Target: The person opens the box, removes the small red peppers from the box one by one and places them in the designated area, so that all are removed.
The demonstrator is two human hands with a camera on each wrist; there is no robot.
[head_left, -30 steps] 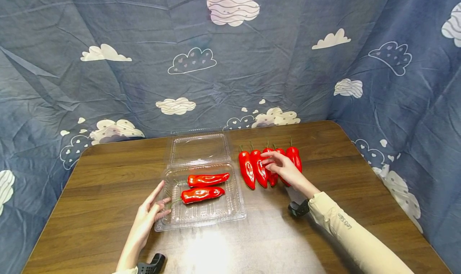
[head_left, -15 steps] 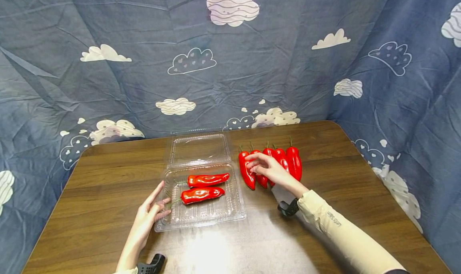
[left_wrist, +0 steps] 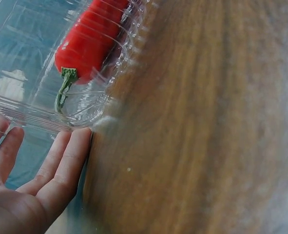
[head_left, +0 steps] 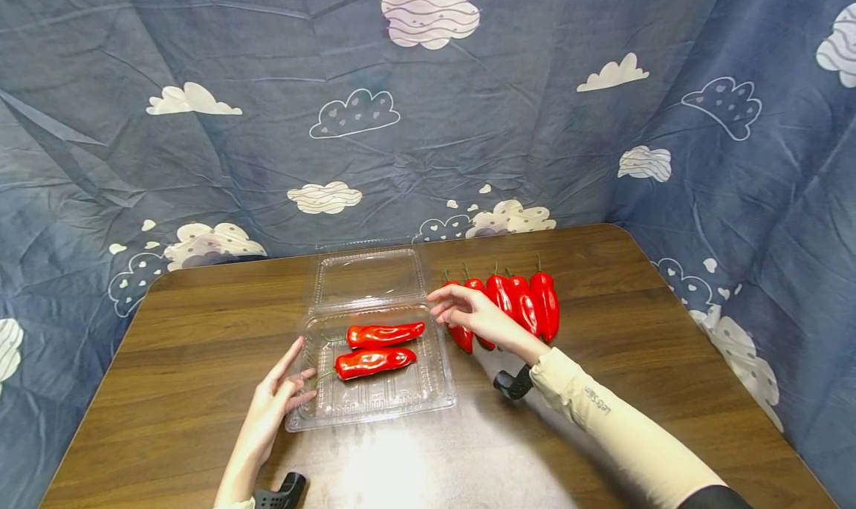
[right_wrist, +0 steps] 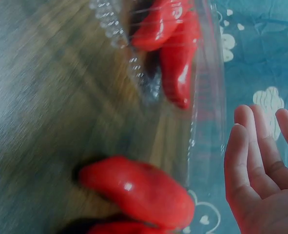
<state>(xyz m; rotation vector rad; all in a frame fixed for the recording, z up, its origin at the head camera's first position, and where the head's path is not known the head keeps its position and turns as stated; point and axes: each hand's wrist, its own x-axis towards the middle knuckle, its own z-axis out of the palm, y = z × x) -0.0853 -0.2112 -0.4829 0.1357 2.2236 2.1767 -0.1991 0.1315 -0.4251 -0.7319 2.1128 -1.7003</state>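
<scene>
Two long red peppers (head_left: 376,363) lie in one clear plastic box (head_left: 401,408), five matching peppers (head_left: 500,293) to its right. Left hand (head_left: 277,391), fingers straight, touches its left side; empty right hand (head_left: 476,312), relaxed, hovers near its far-right corner.

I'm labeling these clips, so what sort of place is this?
Probably a staged indoor recording corner: cloud-print cloth hangs behind and beside a wood-look table, and black devices sit at both wrists.
</scene>
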